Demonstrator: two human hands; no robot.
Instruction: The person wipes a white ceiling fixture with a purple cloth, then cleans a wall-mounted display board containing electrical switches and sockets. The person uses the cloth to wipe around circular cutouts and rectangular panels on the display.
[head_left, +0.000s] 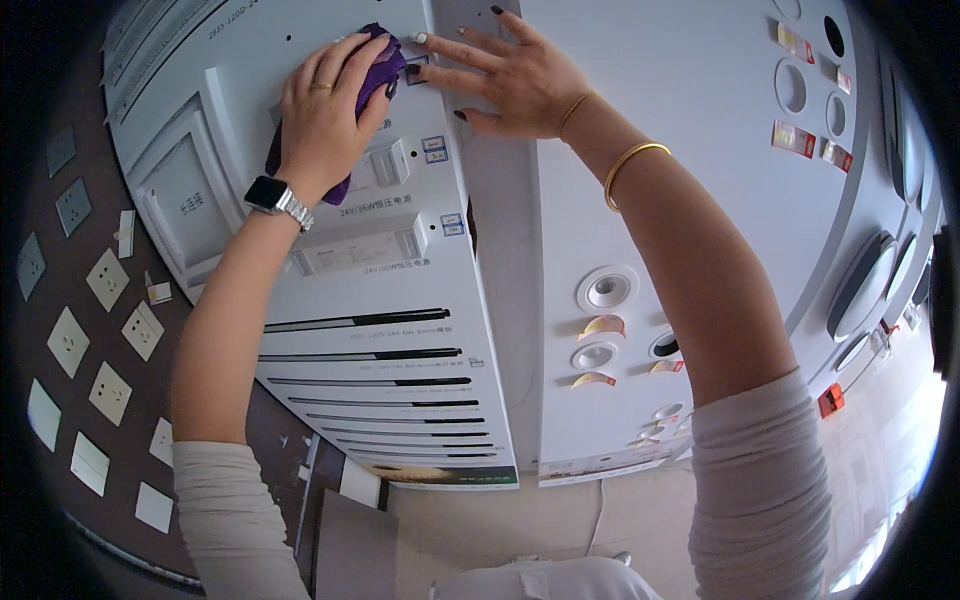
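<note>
My left hand (330, 112) grips a purple cloth (379, 71) and presses it against a white display board (292, 292). Part of the cloth hangs below the palm, and the hand hides what lies behind it. To its right, my right hand (517, 79) is spread with nothing in it, its fingertips at the board's right edge beside a small blue-framed price label (417, 70). Under the left hand, two white power supply units (360, 247) are mounted on the board, the upper one partly covered by the cloth.
Light strips (375, 352) run across the lower board. On the right, another white panel carries recessed downlights (607, 289) with price tags and round ceiling lamps (862, 285). A dark panel at left holds several wall sockets (107, 280). A pale floor (465, 525) lies below.
</note>
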